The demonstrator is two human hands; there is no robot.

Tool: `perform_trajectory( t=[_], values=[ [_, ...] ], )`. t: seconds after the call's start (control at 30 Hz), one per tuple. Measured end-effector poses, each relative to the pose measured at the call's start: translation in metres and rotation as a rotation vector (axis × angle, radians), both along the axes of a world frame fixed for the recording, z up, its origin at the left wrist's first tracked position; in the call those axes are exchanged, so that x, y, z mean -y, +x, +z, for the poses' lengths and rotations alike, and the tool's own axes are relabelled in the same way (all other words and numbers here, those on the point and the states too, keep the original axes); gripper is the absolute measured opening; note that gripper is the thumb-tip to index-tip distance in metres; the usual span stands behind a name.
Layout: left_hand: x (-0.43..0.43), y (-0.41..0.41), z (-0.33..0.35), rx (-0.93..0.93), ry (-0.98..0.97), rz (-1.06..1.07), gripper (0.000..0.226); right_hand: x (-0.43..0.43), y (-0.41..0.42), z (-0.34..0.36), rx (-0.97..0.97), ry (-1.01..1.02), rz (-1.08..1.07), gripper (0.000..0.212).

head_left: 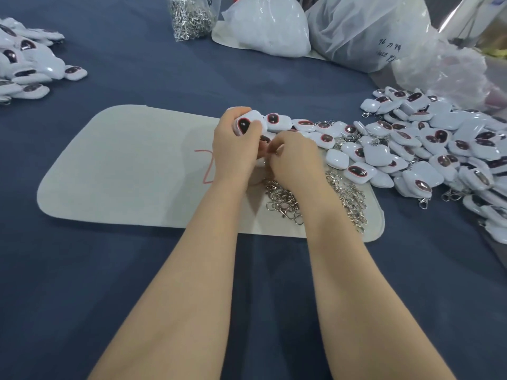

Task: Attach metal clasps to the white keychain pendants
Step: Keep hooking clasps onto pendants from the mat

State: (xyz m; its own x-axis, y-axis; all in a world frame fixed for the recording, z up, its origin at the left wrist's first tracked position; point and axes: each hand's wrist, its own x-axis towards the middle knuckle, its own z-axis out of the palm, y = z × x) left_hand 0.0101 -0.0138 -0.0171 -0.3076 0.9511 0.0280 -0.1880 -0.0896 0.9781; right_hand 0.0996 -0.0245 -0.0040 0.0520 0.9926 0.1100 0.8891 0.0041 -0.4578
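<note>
Left hand [236, 152] gripping pendant [247, 122] mid-frame; right hand [297, 163] curling just below it, contents I am not resolving.

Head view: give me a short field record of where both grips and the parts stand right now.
left grip: holds a white pendant
right grip: fingers bunched just below that pendant; what they pinch is hidden
loose clasps: heaped on the mat, beneath the wrists
pendant pile: right of the mat, spilling onto it
bagged clasps: far edge
</note>
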Motion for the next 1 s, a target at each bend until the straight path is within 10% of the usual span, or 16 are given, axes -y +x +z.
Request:
perform_trajectory(
  t=[0.27,1.0],
  values=[
    [-0.001,0.004,0.002,0.059,-0.010,-0.067,0.030,-0.005,0.005,-0.005,-0.878,0.273,-0.291,0.016],
    [-0.003,0.012,-0.007,-0.574,0.087,-0.066,0.005,-0.011,0.002,-0.009,-1.011,0.352,-0.169,0.024]
  ],
)
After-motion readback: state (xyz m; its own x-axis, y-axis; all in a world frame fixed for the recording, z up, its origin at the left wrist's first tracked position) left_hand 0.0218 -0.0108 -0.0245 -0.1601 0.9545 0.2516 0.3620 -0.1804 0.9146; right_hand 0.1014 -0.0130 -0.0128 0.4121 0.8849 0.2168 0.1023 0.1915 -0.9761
